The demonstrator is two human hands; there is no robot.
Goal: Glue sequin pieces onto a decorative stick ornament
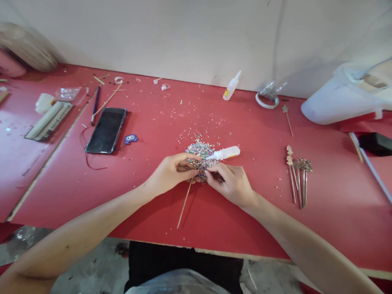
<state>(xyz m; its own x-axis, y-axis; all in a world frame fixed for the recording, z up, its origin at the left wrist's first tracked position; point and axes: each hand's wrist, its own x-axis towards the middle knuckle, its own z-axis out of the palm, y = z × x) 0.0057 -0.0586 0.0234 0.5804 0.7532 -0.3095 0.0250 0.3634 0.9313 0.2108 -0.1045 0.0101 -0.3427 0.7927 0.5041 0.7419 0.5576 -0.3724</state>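
A thin metal stick [185, 202] lies slanted toward the person across the red table [171, 122], its upper end pinched in the left hand [171, 173], whose fingers are closed round it just over a small heap of multicoloured sequins [200, 150]. The right hand [231, 183] meets it from the other side, fingertips pressed together at the stick's head as if gripping something tiny; what sits between them is too small to tell. Doing this well seems to call for a steady left hand, the stick's head kept low over the heap, and only a light press from the right. A small glue bottle [225, 153] lies on its side touching the heap's far edge, nozzle pointing left, so a drip could foul the sequins. Well to the right lie finished sticks [297, 177] in a row, decorated heads away from the person. A second glue bottle [232, 85] leans by the wall; its fill cannot be judged. A clear bag [271, 90] nearby holds something glittery. A phone [106, 130] lies at left.
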